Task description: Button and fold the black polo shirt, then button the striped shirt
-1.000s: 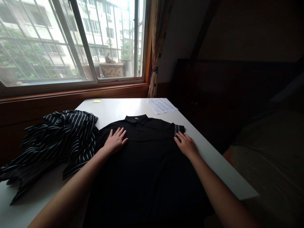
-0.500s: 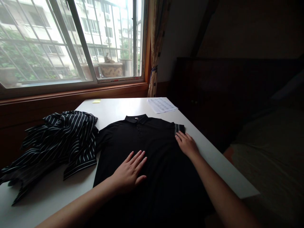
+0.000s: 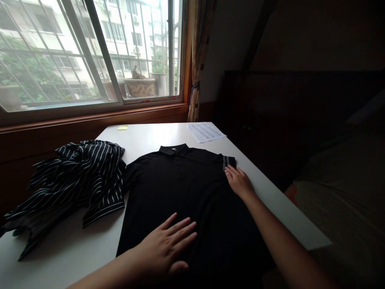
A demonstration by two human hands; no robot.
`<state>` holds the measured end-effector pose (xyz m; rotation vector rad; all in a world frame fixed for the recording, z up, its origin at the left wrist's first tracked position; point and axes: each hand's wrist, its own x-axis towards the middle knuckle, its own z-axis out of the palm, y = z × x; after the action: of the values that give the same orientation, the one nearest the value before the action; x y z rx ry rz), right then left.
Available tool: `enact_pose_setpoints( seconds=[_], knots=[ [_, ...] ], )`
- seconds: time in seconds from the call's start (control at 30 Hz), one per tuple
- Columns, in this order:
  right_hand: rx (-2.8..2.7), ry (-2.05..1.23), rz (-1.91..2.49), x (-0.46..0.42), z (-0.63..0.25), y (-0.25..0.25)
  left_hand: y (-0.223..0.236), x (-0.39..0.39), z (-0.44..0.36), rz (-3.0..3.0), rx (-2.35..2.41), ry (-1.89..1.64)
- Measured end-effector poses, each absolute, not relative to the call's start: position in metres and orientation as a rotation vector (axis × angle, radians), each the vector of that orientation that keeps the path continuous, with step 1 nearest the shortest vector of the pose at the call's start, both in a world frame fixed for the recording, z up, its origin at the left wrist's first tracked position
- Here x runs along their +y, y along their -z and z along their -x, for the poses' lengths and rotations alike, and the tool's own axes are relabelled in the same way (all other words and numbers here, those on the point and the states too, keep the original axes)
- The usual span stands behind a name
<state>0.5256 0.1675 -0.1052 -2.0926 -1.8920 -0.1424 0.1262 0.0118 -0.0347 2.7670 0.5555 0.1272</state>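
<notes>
A black short-sleeved polo shirt (image 3: 162, 188) lies spread face up, its collar pointing toward the window. Over its lower front is my left hand (image 3: 165, 245), palm down with the fingers spread. My right hand (image 3: 239, 181) rests flat at the grey-striped cuff of the sleeve on the right, fingers stretched out on the cloth. Neither hand grips the fabric. The shirt's lower part fades into shadow near me, so its hem cannot be made out.
A crumpled black-and-white striped garment (image 3: 81, 180) lies left of the shirt, hanging over the edge of the white table (image 3: 144, 134). Printed papers (image 3: 204, 132) and a yellow note (image 3: 122, 127) lie at the far end. Beyond stands a barred window (image 3: 90, 52) with a curtain (image 3: 195, 60).
My left hand has slid down the shirt front toward me, its fingers still spread. My right hand stays by the striped cuff, hardly moved. The view has shifted slightly.
</notes>
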Motion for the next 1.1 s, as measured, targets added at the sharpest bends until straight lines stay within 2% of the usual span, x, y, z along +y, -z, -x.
enact_pose_setpoints(
  seconds=[0.27, 0.47, 0.77, 0.9, 1.1],
  knots=[
    [-1.888, 0.15, 2.075, 0.167, -0.525, 0.103, 0.069, 0.14, -0.108, -2.787, 1.271, -0.162],
    [-1.885, 0.163, 2.071, 0.166, -0.524, 0.104, 0.073, 0.219, -0.065, -2.465, 1.89, -0.061],
    [-2.013, 0.311, 2.034, 0.164, -0.501, 0.075, 0.075, 0.222, -0.066, -2.597, 1.967, -0.124],
    [-2.205, 0.136, 1.881, 0.189, -0.459, 0.062, 0.075, 0.233, -0.086, -2.553, 1.972, -0.185],
    [-2.373, -0.178, 1.813, 0.232, -0.375, 0.075, 0.084, 0.253, -0.105, -2.4, 2.038, -0.164]
  ],
)
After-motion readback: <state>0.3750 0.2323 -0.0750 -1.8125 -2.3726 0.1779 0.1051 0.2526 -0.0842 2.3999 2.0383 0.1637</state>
